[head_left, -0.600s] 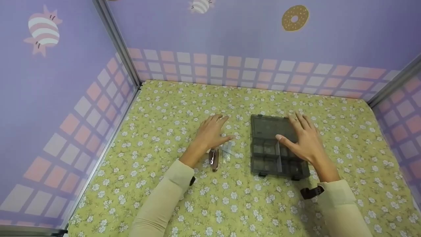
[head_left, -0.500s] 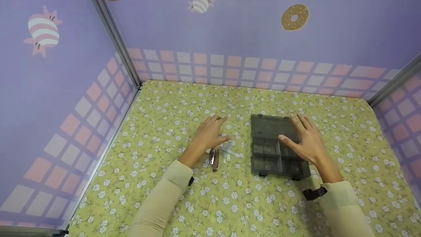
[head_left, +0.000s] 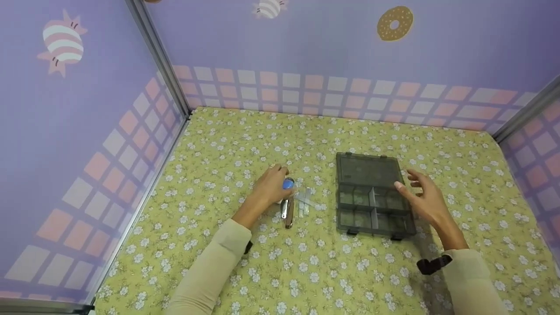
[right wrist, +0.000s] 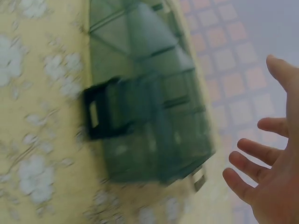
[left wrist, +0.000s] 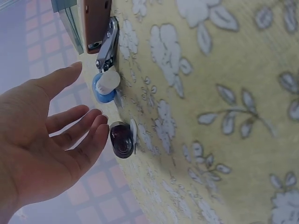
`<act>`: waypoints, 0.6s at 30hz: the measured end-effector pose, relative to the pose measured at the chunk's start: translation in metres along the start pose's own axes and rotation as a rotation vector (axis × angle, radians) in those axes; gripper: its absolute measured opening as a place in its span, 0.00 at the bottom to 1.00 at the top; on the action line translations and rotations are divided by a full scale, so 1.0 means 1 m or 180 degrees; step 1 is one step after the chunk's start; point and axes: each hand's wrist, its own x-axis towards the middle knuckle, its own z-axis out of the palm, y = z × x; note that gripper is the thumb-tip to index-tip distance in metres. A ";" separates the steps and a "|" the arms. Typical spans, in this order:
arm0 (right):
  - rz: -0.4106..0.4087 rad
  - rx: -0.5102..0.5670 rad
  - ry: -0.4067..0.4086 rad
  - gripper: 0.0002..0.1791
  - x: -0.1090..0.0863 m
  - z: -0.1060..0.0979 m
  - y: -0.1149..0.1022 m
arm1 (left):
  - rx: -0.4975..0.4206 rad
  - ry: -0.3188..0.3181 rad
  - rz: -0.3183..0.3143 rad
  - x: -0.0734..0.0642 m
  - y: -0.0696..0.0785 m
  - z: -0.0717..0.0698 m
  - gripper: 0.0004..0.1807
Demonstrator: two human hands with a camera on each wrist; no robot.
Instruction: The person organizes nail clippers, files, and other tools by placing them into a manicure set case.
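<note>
My left hand [head_left: 267,188] hovers over a group of small things, its fingers loosely bent with nothing held. Near its fingertips in the left wrist view are a blue round item with a white top [left wrist: 108,82] and a dark red glossy oval item [left wrist: 122,139]. A silver nail clipper [left wrist: 108,44] lies beside a brown elongated item [left wrist: 96,21]. Clear flat strips [head_left: 307,202] lie crossed to their right. A smoky see-through compartment box [head_left: 369,168] lies with its lid laid back. My right hand [head_left: 428,199] is at its right side, fingers loosely bent, holding nothing.
A yellow flowered cloth [head_left: 245,271] covers the table. Purple walls with pink and white checks [head_left: 315,85] enclose its back and sides, with metal posts [head_left: 159,57] at the corners. The box's dark latch [right wrist: 105,109] sticks out on its near side.
My left hand has drawn slightly down and left, uncovering the blue round item. The right hand has moved right and down, from over the box to its right side.
</note>
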 end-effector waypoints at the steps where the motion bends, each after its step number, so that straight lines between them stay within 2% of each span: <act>1: 0.0077 0.0054 -0.0016 0.43 -0.002 0.000 0.004 | 0.0009 0.0012 -0.0015 -0.001 0.000 0.001 0.30; 5: 0.0376 0.0224 -0.0066 0.45 -0.009 0.003 0.017 | 0.0025 0.0071 -0.0065 0.000 -0.001 0.006 0.26; 9: 0.0561 0.0378 -0.0116 0.46 -0.013 0.009 0.023 | -0.0003 0.0126 -0.0116 0.001 -0.001 0.011 0.24; 12: 0.0604 0.0424 -0.0146 0.43 -0.013 0.013 0.026 | 0.0046 0.0166 -0.0130 0.001 0.000 0.014 0.24; 18: 0.0608 0.0494 -0.0163 0.31 -0.013 0.014 0.035 | 0.0159 0.0244 -0.0189 0.002 0.002 0.017 0.25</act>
